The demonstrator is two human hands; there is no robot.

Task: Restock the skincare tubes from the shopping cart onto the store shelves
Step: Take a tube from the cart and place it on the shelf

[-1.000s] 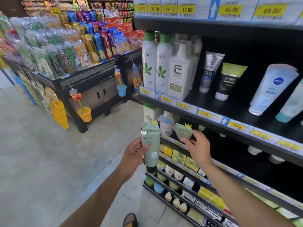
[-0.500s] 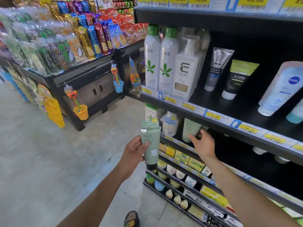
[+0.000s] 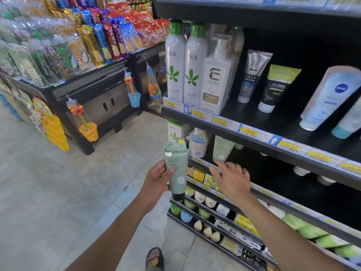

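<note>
My left hand [image 3: 158, 178] grips a pale green skincare tube [image 3: 176, 169] upright, black cap down, in front of the shelf unit's left end. A matching green tube [image 3: 221, 148] stands on the second shelf [image 3: 257, 192], between a white bottle and the dark gap to its right. My right hand [image 3: 232, 178] hovers just below and in front of that shelved tube, fingers spread and holding nothing, apart from the tube.
The shelf above [image 3: 254, 132] carries tall spray cans, a white pump bottle and several face-wash tubes behind yellow price tags. Lower shelves hold small jars and boxes. A snack display counter [image 3: 93, 83] stands to the left across the tiled aisle. My sandalled foot [image 3: 154, 258] shows below.
My right hand set its green tube on the second shelf, let go and drew back towards me. The left hand kept its tube steady.
</note>
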